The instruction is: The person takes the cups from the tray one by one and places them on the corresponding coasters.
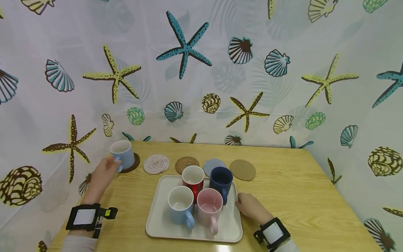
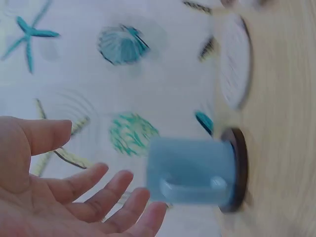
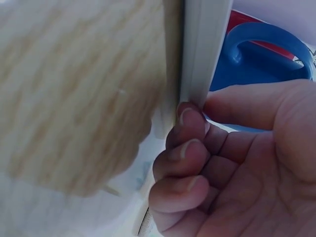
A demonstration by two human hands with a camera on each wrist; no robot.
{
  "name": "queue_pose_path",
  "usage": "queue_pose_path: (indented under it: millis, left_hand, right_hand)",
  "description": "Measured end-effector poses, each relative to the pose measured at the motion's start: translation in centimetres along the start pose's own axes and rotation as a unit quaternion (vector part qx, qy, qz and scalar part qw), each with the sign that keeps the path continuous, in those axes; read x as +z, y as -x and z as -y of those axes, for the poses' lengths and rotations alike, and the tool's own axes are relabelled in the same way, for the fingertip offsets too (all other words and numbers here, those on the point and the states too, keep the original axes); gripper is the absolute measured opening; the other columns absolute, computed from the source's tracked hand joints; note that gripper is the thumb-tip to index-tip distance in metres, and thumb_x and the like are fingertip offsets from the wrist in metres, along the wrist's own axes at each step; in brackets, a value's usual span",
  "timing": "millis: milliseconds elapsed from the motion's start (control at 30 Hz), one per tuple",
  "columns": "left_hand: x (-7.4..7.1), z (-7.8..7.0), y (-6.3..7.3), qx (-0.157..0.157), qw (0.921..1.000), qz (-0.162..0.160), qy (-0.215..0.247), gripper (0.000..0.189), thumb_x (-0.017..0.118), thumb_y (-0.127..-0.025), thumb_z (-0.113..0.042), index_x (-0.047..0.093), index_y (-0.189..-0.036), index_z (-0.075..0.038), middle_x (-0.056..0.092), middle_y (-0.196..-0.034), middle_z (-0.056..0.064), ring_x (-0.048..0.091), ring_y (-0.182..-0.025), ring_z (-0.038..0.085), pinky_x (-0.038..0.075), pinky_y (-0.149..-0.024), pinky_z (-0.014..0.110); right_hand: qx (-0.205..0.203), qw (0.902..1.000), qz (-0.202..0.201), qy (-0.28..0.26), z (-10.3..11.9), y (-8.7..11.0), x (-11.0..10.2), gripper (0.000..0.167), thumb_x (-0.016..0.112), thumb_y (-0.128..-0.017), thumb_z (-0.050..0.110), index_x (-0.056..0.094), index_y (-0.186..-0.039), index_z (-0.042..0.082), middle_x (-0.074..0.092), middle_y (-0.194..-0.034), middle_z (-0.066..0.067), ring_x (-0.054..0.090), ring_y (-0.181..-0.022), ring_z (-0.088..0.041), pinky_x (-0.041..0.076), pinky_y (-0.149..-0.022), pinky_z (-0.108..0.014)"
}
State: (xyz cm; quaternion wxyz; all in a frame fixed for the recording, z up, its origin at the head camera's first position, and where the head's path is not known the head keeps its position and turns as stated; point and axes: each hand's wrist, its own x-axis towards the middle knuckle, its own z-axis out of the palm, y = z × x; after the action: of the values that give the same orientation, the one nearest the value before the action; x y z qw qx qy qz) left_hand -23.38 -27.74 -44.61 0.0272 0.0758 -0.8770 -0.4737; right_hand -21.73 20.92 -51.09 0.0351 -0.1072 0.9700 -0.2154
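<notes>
Now, left hand (image 1: pixel 104 173): relaxed, fingers spread, gripping nothing that I can see.
Right hand (image 1: pixel 252 208): pinching the tray (image 1: pixel 157 224) by its edge.
Blue mug (image 1: pixel 124 156): probably ceramic, I'd judge, so stiff, smooth, fairly light, breakable; I'd take it by the handle (image 2: pixel 192 191).
Mug's place: upright on the dark coaster (image 1: pixel 136 162), just beyond the left fingertips; whether they touch, I can't tell.

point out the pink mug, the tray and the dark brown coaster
Pink mug (image 1: pixel 206 215), head view, on its outer wall
Tray (image 1: pixel 228 224), head view, on its bare floor
Dark brown coaster (image 2: pixel 241 170), left wrist view, on its edge
</notes>
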Motion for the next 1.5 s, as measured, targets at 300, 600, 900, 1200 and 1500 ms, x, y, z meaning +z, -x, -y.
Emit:
queue_pose_path:
  millis: [300,600,900,1200,1500]
  left_hand:
    - [2.8,-2.2,4.7,0.058,0.9543,0.28,0.089,0.053,0.04,-0.103,-0.046,0.055,-0.134,-0.005,0.056,-0.139,0.018,0.052,-0.13,0.03,0.042,-0.109,0.049]
    - [9.0,-2.1,7.4,0.109,0.8504,0.505,0.098,0.04,0.043,-0.105,-0.031,0.056,-0.137,-0.011,0.054,-0.142,0.014,0.048,-0.133,0.028,0.042,-0.109,0.049]
    - [13.6,-2.4,8.4,0.119,0.8183,0.55,0.116,0.044,0.048,-0.103,-0.028,0.048,-0.143,-0.009,0.046,-0.148,0.014,0.039,-0.135,0.028,0.032,-0.116,0.05]
    - [14.2,-2.0,9.1,0.068,0.8331,0.513,0.194,0.042,0.047,-0.103,-0.03,0.058,-0.128,0.002,0.061,-0.127,0.016,0.056,-0.115,0.018,0.049,-0.102,0.041]
    - [12.3,-1.9,8.8,-0.007,0.8942,0.401,0.199,0.046,0.056,-0.099,-0.029,0.061,-0.105,0.016,0.068,-0.087,0.002,0.063,-0.086,0.015,0.06,-0.077,0.038]
  right_hand:
    - [0.017,0.9997,0.012,-0.014,-0.2,0.0,-0.1,0.018,0.061,-0.088,0.003,0.054,-0.072,0.004,0.043,-0.061,-0.001,0.042,-0.055,-0.014,0.032,-0.05,-0.025]
    - [0.018,0.9996,0.012,-0.017,-0.1,0.0,-0.1,0.018,0.061,-0.089,0.003,0.054,-0.072,0.004,0.043,-0.062,-0.002,0.043,-0.056,-0.015,0.033,-0.05,-0.025]
    - [0.02,0.9996,0.014,-0.013,-0.2,0.0,-0.1,0.019,0.062,-0.089,0.004,0.053,-0.072,0.005,0.044,-0.062,-0.001,0.043,-0.056,-0.014,0.033,-0.05,-0.024]
    - [0.011,0.9999,0.003,-0.013,-0.2,0.0,0.1,0.022,0.062,-0.088,0.004,0.051,-0.069,0.006,0.042,-0.06,0.0,0.042,-0.055,-0.014,0.031,-0.05,-0.024]
    - [0.016,0.9997,0.006,-0.018,-0.3,0.0,0.1,0.021,0.062,-0.088,0.004,0.052,-0.069,0.005,0.043,-0.06,-0.001,0.042,-0.055,-0.014,0.032,-0.049,-0.024]
